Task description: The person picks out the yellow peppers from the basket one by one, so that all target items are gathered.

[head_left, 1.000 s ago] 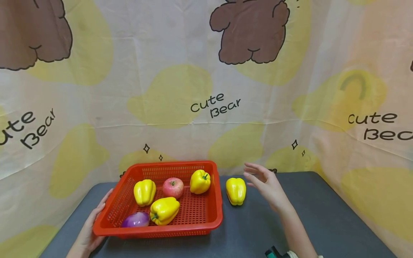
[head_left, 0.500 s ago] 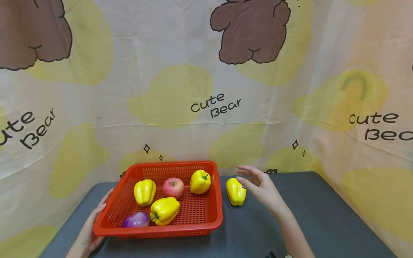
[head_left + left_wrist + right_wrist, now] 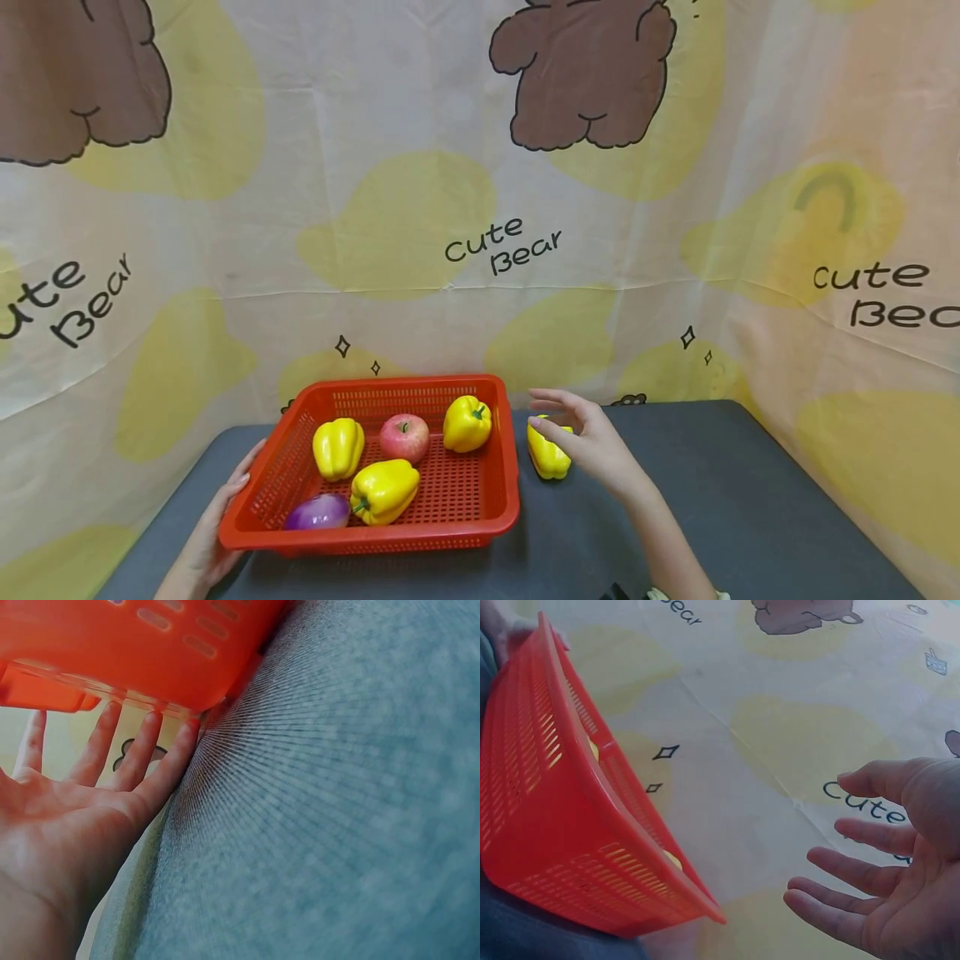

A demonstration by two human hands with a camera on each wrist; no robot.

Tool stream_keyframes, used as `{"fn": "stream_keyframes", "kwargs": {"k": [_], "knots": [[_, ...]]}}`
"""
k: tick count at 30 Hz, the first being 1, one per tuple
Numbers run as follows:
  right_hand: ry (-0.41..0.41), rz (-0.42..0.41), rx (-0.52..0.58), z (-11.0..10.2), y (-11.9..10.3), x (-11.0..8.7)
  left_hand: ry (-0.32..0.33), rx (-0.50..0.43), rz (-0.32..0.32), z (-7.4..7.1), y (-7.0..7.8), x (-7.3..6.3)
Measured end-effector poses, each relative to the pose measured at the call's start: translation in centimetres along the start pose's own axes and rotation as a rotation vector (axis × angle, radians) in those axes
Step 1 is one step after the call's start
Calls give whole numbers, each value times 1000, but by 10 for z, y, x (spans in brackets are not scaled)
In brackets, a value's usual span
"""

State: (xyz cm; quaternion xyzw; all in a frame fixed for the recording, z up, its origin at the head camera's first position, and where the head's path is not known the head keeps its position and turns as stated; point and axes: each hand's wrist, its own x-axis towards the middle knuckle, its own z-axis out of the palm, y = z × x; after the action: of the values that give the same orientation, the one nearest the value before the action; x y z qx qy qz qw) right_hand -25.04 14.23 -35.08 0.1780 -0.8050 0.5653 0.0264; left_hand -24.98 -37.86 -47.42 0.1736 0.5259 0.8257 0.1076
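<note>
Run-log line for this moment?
left hand: touching red basket; right hand: open, near yellow bell pepper outside; in basket: three yellow bell peppers, apple, purple vegetable

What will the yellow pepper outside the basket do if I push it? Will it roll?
The pepper might wobble or slide more than roll far, since its sides look lumpy, not round. Its shiny skin could feel slippery. It looks firm, with no dents showing, so it probably won't squash.

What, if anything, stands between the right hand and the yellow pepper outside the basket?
Nothing visible does. In the head view, the right hand covers part of the yellow pepper beside the red basket, with no other object seen between them. Whether they touch cannot be told.
</note>
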Motion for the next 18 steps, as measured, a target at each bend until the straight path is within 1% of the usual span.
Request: {"fn": "stream_keyframes", "kwargs": {"k": [4, 10, 15, 18], "knots": [[-21, -4, -19, 6, -3, 6, 23, 26, -6, 0, 0, 0], [-58, -16, -63, 13, -8, 14, 95, 119, -19, 1, 0, 1], [-111, -48, -103, 19, -14, 21, 89, 157, -36, -2, 1, 1], [-152, -68, -116, 24, -16, 27, 103, 194, -60, -3, 2, -1]]}}
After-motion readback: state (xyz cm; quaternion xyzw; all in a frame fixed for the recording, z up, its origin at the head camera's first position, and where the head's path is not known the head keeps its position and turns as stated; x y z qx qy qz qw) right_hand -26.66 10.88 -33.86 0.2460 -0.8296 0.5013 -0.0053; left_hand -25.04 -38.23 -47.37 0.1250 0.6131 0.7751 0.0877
